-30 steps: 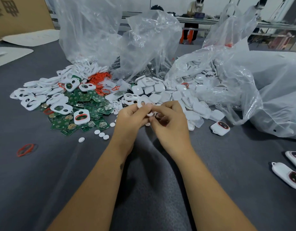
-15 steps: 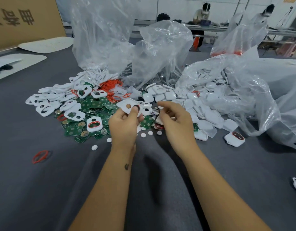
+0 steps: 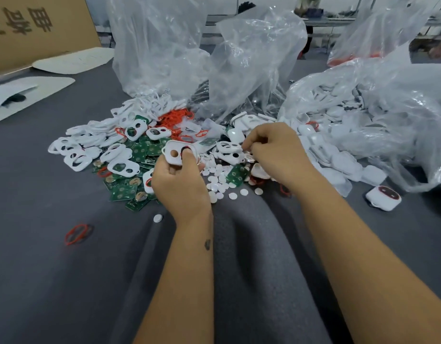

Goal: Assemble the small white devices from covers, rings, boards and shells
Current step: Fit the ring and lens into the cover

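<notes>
Worktop (image 3: pixel 40 281): parts heap at centre, behind both hands.
Covers (image 3: pixel 80 155): left part of heap.
Boards (image 3: pixel 122 192): just right of the covers, some under them.
Rings (image 3: pixel 174 119): rear of heap, before the left bag (image 3: pixel 154 45).
Discs (image 3: pixel 226 187): front of heap, between the hands.
Shells (image 3: pixel 338 155): right part of heap, spilling from the right bag (image 3: pixel 400 108).
Middle bag (image 3: pixel 259 58): behind heap centre.
Left hand (image 3: pixel 182 184): over the boards, holding a cover (image 3: pixel 176 155).
Right hand (image 3: pixel 276 152): over heap centre.
Loose ring (image 3: pixel 76 234): alone, front left.
Assembled device (image 3: pixel 383 197): far right, apart from heap.
Cardboard box (image 3: pixel 40 28): rear left.
</notes>
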{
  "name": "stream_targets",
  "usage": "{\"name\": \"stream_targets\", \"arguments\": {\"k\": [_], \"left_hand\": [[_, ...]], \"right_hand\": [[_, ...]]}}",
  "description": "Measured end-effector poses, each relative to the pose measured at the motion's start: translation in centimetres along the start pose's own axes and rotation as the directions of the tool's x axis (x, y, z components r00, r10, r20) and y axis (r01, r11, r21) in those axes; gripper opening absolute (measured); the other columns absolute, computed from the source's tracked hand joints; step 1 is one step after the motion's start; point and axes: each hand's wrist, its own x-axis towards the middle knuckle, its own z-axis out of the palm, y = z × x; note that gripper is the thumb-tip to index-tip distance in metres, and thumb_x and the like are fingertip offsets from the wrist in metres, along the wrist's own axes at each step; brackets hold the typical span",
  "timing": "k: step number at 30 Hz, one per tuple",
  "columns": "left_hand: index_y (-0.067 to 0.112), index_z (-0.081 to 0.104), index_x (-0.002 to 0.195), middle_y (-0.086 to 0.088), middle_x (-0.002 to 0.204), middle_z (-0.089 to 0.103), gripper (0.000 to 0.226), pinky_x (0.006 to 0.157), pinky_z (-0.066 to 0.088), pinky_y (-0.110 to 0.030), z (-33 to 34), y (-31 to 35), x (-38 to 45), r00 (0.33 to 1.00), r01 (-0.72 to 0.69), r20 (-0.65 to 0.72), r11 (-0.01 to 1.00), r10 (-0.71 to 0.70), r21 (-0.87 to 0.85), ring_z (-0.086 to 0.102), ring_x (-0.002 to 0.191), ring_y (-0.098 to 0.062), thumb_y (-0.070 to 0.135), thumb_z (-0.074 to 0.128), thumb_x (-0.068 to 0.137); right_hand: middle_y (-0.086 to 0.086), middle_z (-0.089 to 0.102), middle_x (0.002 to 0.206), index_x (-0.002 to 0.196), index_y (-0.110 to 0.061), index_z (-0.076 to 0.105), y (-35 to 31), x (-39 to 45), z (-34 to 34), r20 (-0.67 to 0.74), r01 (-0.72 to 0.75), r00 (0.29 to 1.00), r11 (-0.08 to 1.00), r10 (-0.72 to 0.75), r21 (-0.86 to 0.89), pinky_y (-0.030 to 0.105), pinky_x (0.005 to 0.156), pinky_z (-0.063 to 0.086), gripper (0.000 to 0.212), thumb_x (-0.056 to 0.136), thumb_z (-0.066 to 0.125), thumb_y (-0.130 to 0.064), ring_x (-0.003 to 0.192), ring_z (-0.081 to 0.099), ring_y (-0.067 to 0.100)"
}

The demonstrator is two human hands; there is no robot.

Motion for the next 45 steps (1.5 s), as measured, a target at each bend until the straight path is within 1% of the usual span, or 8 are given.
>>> {"name": "stream_targets", "arguments": {"k": [3,6,8,14,19,25,30,45], "left_hand": [[0.012,0.063,0.076,0.008,0.063,0.061,0.014,0.056,0.049,-0.017,0.3,-0.1,0.1,1.000,-0.006,0.016,1.000,0.006,-0.015,0.061,0.053,-0.003,0.008,0.063,0.089],[0.016,0.060,0.070,0.011,0.058,0.056,0.021,0.059,0.051,-0.025,0.8,-0.2,-0.1,0.994,-0.031,0.101,0.999,0.030,0.012,0.056,0.055,-0.005,0.007,0.061,0.088],[0.015,0.061,0.071,0.008,0.062,0.057,0.019,0.063,0.054,-0.032,1.0,-0.2,-0.6,0.985,-0.044,0.170,0.998,0.037,0.036,0.055,0.060,-0.011,0.007,0.060,0.089],[0.012,0.063,0.078,0.000,0.071,0.060,0.017,0.057,0.048,-0.016,1.4,-0.2,-2.9,0.917,-0.098,0.395,0.991,0.054,0.092,0.058,0.061,-0.010,0.004,0.058,0.093],[-0.004,0.063,0.085,-0.005,0.072,0.061,0.010,0.057,0.050,-0.017,1.1,-0.3,-3.7,0.893,-0.071,0.449,0.989,0.004,0.132,0.057,0.068,-0.015,0.003,0.059,0.092],[0.012,0.062,0.073,0.001,0.062,0.059,0.021,0.055,0.048,-0.018,0.9,0.1,-3.6,0.887,0.013,0.456,0.992,-0.070,0.126,0.054,0.056,-0.007,0.002,0.059,0.091],[0.012,0.066,0.079,0.009,0.060,0.065,0.018,0.053,0.049,-0.016,1.2,0.7,-4.4,0.825,0.066,0.553,0.991,-0.118,0.112,0.059,0.055,-0.002,0.002,0.059,0.092],[0.010,0.068,0.087,0.000,0.072,0.066,0.012,0.054,0.048,-0.020,1.5,0.4,-5.2,0.696,0.118,0.672,0.964,-0.252,0.239,0.057,0.061,-0.011,0.004,0.059,0.092]], "right_hand": [[-0.015,0.062,0.052,0.071,-0.019,0.071,-0.1,-2.0,-2.0,0.184,0.000,0.983,0.995,0.019,-0.103,0.010,0.042,0.037,0.026,0.078,0.051,-0.004,0.046,0.052,-0.004],[-0.008,0.065,0.074,0.085,-0.021,0.071,0.5,-4.5,-1.5,0.259,0.086,0.966,0.943,0.000,-0.321,0.024,0.063,0.047,0.009,0.082,0.064,-0.026,0.073,0.059,0.009],[-0.004,0.059,0.090,0.095,-0.022,0.068,1.1,-5.9,-0.1,0.275,0.133,0.962,0.882,-0.004,-0.452,0.032,0.075,0.048,0.020,0.086,0.064,-0.038,0.089,0.055,0.018],[-0.004,0.046,0.092,0.099,-0.017,0.063,2.4,-7.7,1.4,0.151,0.186,0.979,0.898,-0.135,-0.400,0.035,0.077,0.044,0.018,0.093,0.057,-0.033,0.100,0.048,0.021],[-0.007,0.044,0.088,0.093,-0.018,0.059,2.7,-8.2,1.2,0.132,0.217,0.975,0.905,-0.180,-0.367,0.031,0.066,0.035,0.013,0.090,0.055,-0.029,0.093,0.047,0.019],[-0.009,0.057,0.068,0.071,-0.021,0.058,3.2,-7.9,0.4,0.046,0.012,0.999,0.995,-0.016,0.096,0.020,0.061,0.042,0.017,0.075,0.065,-0.006,0.061,0.050,0.003],[-0.003,0.062,0.067,0.089,-0.013,0.069,3.9,-7.3,-1.1,-0.036,-0.103,0.986,0.773,0.161,0.626,0.014,0.061,0.046,0.022,0.082,0.065,0.008,0.064,0.057,0.007],[0.002,0.061,0.067,0.088,-0.004,0.070,4.2,-6.7,-2.5,-0.028,-0.083,0.966,0.407,0.258,0.910,0.019,0.060,0.048,0.011,0.088,0.061,0.003,0.060,0.054,0.009]]}}
